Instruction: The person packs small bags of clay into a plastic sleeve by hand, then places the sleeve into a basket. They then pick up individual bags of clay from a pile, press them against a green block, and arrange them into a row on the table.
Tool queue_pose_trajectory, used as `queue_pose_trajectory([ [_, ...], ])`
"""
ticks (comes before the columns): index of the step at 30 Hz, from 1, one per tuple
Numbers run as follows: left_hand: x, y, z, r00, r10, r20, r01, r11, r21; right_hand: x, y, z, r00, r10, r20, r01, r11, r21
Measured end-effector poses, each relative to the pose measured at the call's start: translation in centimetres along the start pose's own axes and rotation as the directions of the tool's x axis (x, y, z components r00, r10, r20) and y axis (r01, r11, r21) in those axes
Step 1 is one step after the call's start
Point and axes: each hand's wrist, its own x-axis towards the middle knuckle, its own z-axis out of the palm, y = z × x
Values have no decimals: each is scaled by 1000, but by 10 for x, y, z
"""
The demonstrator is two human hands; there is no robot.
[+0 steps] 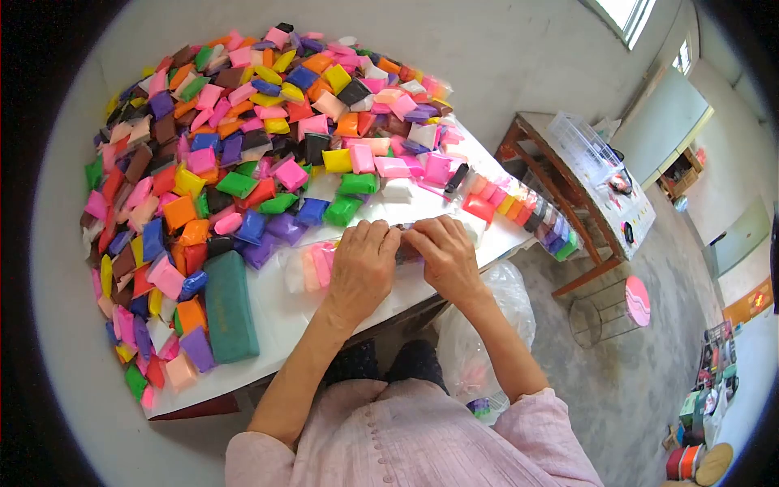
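Pinching clear packet strip (312, 268) with left hand (361, 272) and right hand (442, 256), long axis paralleling table's (276, 312) near edge.

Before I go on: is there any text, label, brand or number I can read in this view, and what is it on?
No text can be read anywhere in this view.
Coloured packets: no legible print.
Strip of packets under the left hand and right hand: nothing readable.
Dark green case: plain.
Printed sheet on the side table: marks too small and blurred.
Boxes by the far wall: too blurred.
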Motion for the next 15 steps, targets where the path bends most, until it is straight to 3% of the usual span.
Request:
queue_pose_trajectory([
  [3,-1,-4,1,994,30,101,-36,998,55,-4,3,1,999,46,-15,-46,998,49],
  [9,3,-2,4,998,1,66,-9,993,119,-5,16,-12,990,141,-21,-138,985,100],
  [15,4,-2,5,996,-65,64,63,998,32,7,8,-13,997,66,37,-68,996,51],
])
